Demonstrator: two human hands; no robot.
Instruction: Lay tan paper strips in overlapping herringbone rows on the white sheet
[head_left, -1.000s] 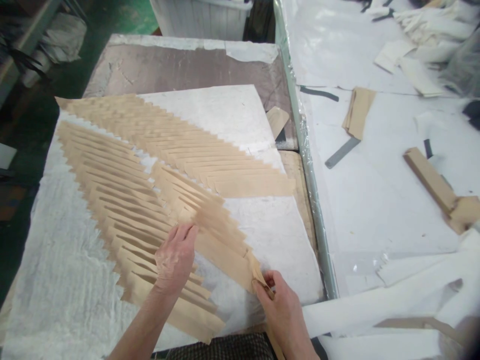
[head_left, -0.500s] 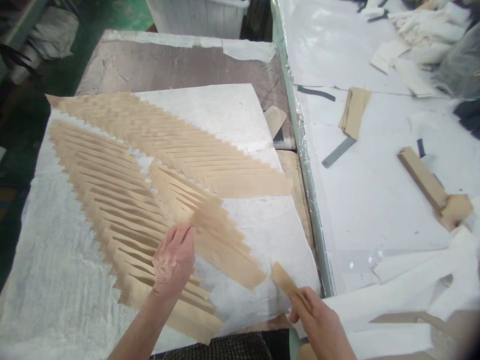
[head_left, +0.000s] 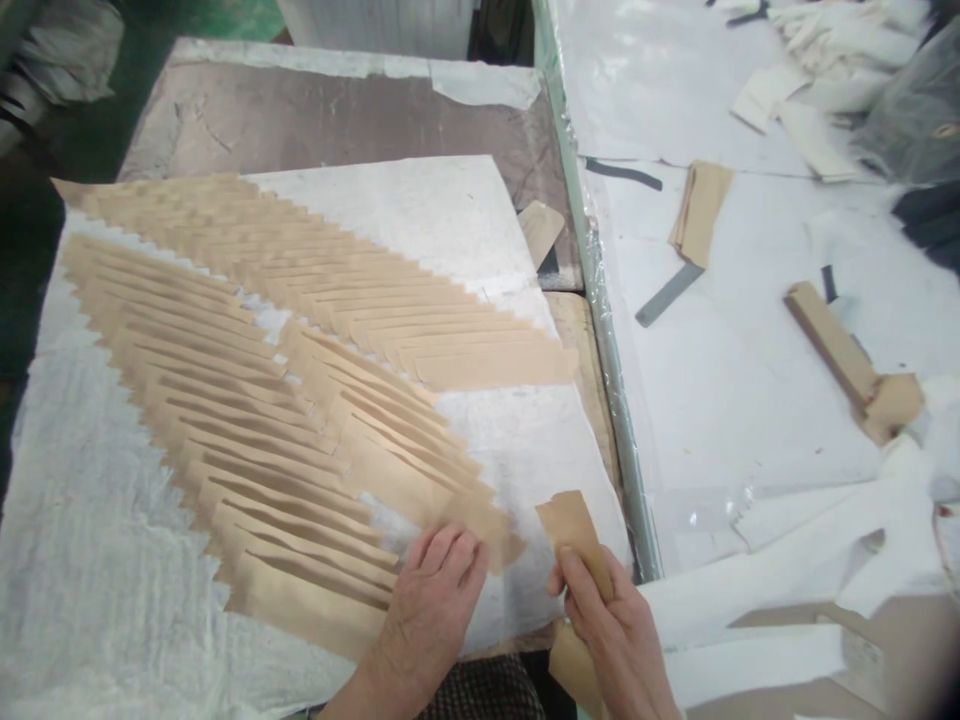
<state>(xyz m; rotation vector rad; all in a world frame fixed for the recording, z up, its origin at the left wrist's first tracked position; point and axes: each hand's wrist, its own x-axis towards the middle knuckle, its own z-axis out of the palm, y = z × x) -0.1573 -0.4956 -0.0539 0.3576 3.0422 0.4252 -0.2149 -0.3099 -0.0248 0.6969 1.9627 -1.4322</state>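
Observation:
Rows of overlapping tan strips, apparently paper or fabric, lie on a white cloth sheet in front of me. My left hand rests palm down at the near end of the middle row, its fingertips laid on the lowest strip. Left of it is a longer row with slightly lifted edges, and a third row fans out behind. Held in my right hand is a bundle of tan strips, its upper end sticking out past the thumb and another end hanging below.
A metal table edge runs along the right. Beyond it, a white-covered table carries folded tan strips, a tan bundle, white cloth pieces and dark strips. A pale bin stands at the back.
My left hand has slid right and nearer along the middle row toward its end. The strips in my right hand have tilted more upright. The view has shifted slightly.

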